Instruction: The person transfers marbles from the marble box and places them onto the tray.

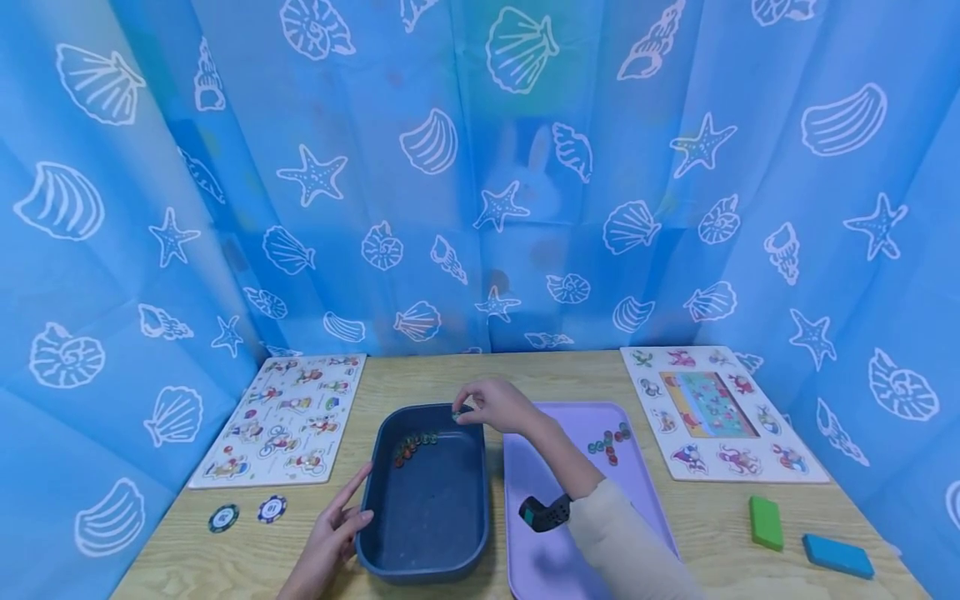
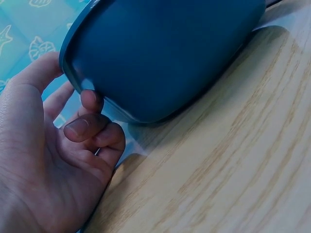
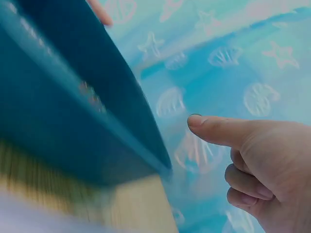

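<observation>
In the head view my right hand (image 1: 495,406) is over the far right corner of the dark blue bin (image 1: 486,500). Its thumb and fingertips pinch a small green glass bead (image 1: 462,411). The right wrist view has this hand (image 3: 262,165) beside the bin, its bead mostly hidden. At the bin's near left side, my left hand (image 1: 330,533) touches the outer wall, one finger reaching along the rim. Inside the bin, several green and red beads (image 1: 411,446) lie in a curved row. More beads (image 1: 609,443) lie on the lilac tray (image 1: 536,467), partly under my right forearm.
Picture puzzle boards stand at the far left (image 1: 281,417) and far right (image 1: 652,392). Two poker chips (image 1: 223,517) lie left of the bin. A green block (image 1: 766,522) and a blue block (image 1: 837,556) rest at the right. A shell-patterned curtain (image 1: 480,275) closes off the back.
</observation>
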The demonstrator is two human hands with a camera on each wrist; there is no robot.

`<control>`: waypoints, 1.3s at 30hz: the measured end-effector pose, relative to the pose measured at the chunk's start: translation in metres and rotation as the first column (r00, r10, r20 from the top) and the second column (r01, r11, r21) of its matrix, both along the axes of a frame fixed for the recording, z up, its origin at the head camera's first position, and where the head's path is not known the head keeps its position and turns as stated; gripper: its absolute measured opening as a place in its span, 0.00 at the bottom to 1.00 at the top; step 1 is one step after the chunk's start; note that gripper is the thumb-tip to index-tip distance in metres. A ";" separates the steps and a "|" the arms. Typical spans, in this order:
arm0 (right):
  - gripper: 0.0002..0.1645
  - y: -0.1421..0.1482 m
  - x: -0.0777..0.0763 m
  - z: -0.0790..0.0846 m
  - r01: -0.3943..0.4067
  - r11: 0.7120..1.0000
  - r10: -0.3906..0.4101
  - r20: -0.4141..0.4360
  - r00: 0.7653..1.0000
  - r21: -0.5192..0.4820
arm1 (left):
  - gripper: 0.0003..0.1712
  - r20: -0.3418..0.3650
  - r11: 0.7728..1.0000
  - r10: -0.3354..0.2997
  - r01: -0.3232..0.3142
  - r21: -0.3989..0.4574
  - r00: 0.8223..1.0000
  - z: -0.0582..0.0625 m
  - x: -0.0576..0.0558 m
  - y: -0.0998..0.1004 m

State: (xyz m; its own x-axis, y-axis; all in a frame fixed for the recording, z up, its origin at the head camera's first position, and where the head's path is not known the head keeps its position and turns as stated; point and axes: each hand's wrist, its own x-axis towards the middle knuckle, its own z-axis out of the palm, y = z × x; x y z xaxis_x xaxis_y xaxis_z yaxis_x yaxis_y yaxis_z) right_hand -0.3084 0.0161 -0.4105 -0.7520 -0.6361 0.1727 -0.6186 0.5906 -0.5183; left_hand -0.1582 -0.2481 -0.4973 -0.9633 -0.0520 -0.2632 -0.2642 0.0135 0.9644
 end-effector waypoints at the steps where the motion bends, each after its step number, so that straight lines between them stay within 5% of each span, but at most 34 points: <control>1: 0.08 0.010 0.000 -0.001 0.019 1.000 -0.019 -0.003 1.000 -0.009 | 0.36 -0.004 1.000 0.000 0.000 -0.002 1.000 0.000 0.000 0.000; 11: 0.05 0.091 -0.005 -0.047 0.155 0.987 -0.155 -0.008 0.988 0.037 | 0.36 -0.019 1.000 -0.005 0.005 0.009 1.000 0.003 0.001 -0.001; 22: 0.08 0.109 -0.002 -0.071 0.202 0.977 -0.206 0.051 0.977 0.060 | 0.37 -0.006 1.000 0.003 -0.003 -0.011 1.000 0.001 -0.001 0.002; 29: 0.11 0.098 0.000 -0.059 0.197 0.980 -0.197 -0.002 0.980 0.025 | 0.37 -0.006 1.000 -0.001 0.001 0.002 1.000 0.000 0.000 0.000; 39: 0.12 0.024 0.006 -0.019 0.044 0.998 -0.047 -0.075 0.996 -0.041 | 0.36 -0.020 1.000 -0.010 0.010 0.014 1.000 0.000 0.000 0.001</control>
